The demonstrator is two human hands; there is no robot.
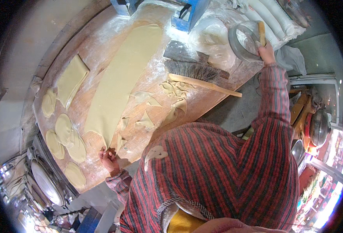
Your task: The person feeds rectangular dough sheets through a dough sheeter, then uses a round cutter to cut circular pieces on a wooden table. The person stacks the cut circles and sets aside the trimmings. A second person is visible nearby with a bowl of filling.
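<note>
A long pale-yellow dough sheet (121,72) stretches diagonally over the floured wooden board (98,52). My left hand (109,158) pinches its near end, which is drawn into a gathered point. At the upper right my right hand (266,54) is closed on a round metal-rimmed sieve (232,40), at its rim near a wooden handle (261,33). The exact grip is partly hidden by my fingers. Between my hands lie a bristle brush (205,84) with a wooden handle and crumpled dough scraps (174,88). Torn dough pieces (145,121) are scattered nearer my body.
Several flat dough rounds (63,129) and a folded dough sheet (72,80) lie on the left. Blue metal stands (186,17) rise at the back, beside a clear plastic bag (209,36) and white sacks (272,20). A metal pan (318,128) sits far right.
</note>
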